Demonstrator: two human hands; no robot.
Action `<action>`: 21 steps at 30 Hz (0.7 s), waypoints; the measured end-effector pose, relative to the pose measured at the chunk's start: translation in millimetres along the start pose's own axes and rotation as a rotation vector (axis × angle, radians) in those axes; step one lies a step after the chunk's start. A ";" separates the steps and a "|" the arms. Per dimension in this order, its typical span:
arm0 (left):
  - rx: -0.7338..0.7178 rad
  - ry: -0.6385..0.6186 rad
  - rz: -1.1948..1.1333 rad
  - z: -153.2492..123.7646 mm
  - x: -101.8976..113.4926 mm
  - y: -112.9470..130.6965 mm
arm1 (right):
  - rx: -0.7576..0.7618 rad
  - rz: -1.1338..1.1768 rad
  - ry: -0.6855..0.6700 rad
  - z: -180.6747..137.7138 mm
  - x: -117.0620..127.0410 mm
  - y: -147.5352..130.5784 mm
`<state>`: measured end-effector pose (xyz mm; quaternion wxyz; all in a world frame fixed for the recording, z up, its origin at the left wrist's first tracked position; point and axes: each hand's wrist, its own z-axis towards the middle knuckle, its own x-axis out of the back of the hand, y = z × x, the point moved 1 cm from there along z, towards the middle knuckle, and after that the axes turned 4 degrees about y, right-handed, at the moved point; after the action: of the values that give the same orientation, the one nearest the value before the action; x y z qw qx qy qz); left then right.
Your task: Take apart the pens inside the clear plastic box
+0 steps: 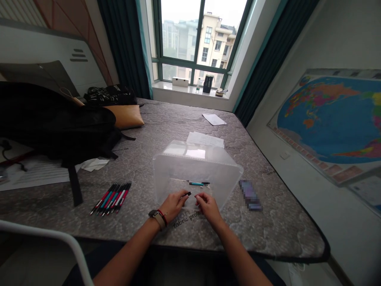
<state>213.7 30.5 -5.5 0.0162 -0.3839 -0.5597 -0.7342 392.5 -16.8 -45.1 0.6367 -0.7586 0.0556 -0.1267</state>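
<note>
1. Your left hand [175,204] pinches a pen [188,194] by its dark end, just in front of the clear box [166,171].
2. Your right hand [208,206] curls beside it; whether it grips cannot be told.
3. Keep the pen level, held lightly.
4. The box holds one teal pen [198,183]; a row of pens [112,197] lies outside, left.

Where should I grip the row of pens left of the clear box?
Probably mid-barrel, from above, pinching across the pens: they lie flat, side by side on the mattress, barrels diagonal, with bare surface along both long sides.
</note>
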 end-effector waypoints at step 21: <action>-0.007 -0.035 0.023 -5.3 -7.0 0.1 | 0.192 -0.137 -0.016 -5.5 4.2 -10.1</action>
<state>215.8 23.1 -10.0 0.0137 -0.4032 -0.5530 -0.7290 394.3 -21.2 -33.8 0.6966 -0.6972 -0.0140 -0.1685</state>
